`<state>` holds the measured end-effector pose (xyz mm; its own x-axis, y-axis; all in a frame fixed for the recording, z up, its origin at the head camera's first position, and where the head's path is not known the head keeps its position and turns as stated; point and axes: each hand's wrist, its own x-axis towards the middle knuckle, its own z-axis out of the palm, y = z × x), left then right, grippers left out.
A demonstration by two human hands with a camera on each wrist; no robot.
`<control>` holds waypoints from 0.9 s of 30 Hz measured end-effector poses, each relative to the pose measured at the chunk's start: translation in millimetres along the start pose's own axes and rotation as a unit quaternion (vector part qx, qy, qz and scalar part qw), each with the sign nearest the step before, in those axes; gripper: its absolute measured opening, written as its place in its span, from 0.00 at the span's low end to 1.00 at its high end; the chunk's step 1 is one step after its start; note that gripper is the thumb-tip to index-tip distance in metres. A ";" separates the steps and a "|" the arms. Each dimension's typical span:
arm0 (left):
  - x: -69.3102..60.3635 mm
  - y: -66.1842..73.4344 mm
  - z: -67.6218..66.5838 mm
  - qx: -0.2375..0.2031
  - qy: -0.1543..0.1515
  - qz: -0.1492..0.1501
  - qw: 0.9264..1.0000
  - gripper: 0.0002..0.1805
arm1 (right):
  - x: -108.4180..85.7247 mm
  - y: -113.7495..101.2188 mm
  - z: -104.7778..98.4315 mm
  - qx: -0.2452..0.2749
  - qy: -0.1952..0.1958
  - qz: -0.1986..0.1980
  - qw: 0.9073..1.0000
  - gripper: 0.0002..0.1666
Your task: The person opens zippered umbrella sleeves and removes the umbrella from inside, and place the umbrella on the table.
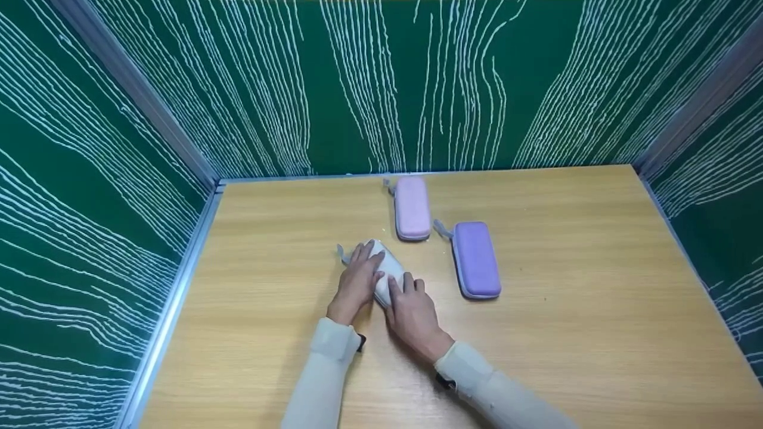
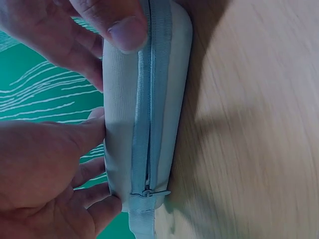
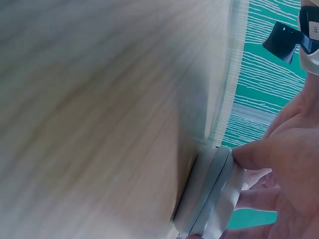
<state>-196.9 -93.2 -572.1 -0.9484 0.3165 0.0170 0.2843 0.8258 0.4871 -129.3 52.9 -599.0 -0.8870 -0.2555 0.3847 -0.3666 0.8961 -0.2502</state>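
Note:
A white zippered case (image 1: 388, 266) lies slanted on the wooden table, with both hands on it. My left hand (image 1: 356, 281) holds its far end, fingers and thumb spread over the top. The right hand (image 1: 414, 316) grips the near end, thumb on the zipped side and fingers over the top. In the left wrist view, the grey zipper (image 2: 144, 119) runs along the side and looks closed, its pull (image 2: 149, 192) at the strap end. The right wrist view shows part of the case (image 3: 204, 191) low against the tabletop. Its other long side is hidden.
A pink case (image 1: 412, 208) lies farther back on the table (image 1: 596, 286), and a purple case (image 1: 477, 260) lies to the right. Each has a small grey strap. Green walls (image 1: 411, 89) with white wavy lines stand at the back and sides.

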 end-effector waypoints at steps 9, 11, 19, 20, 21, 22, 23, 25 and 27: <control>-4.6 -0.3 3.5 -0.002 0.041 0.010 0.999 0.24 | 0.1 -1.9 1.8 -0.010 0.011 -0.001 1.000 0.28; -5.1 0.2 3.4 -0.002 0.046 0.017 0.999 0.23 | -0.5 -2.9 2.9 -0.019 0.014 -0.003 1.000 0.29; 0.2 0.5 1.3 -0.006 0.003 0.003 1.000 0.23 | -3.0 -11.7 4.5 -0.031 -0.002 0.008 0.999 0.33; 0.9 0.5 0.9 -0.006 -0.002 0.003 1.000 0.23 | -3.0 -13.0 4.0 -0.030 -0.007 0.011 0.999 0.33; 1.4 0.5 0.5 -0.010 -0.006 0.002 1.000 0.23 | -2.8 -14.2 3.5 -0.030 -0.012 0.015 0.999 0.34; 1.7 0.5 0.2 -0.012 -0.011 0.002 1.000 0.23 | -2.7 -15.2 3.1 -0.029 -0.016 0.019 0.999 0.34; 2.0 0.3 0.0 -0.013 -0.013 0.004 1.000 0.23 | -2.6 -16.2 2.7 -0.029 -0.020 0.021 0.999 0.34; 2.5 0.0 -0.5 -0.016 -0.015 0.007 1.000 0.23 | -2.1 -17.8 1.9 -0.030 -0.022 0.024 0.999 0.35; 3.1 -0.2 -0.9 -0.021 -0.019 0.007 1.000 0.23 | -1.9 -18.6 2.1 -0.029 -0.019 0.024 0.999 0.35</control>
<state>-200.0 -92.8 -571.3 -0.9380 0.3464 -0.0085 0.2910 0.8010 0.5231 -121.4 36.0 -596.9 -0.9137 -0.2236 0.3394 -0.3067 0.9272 -0.2148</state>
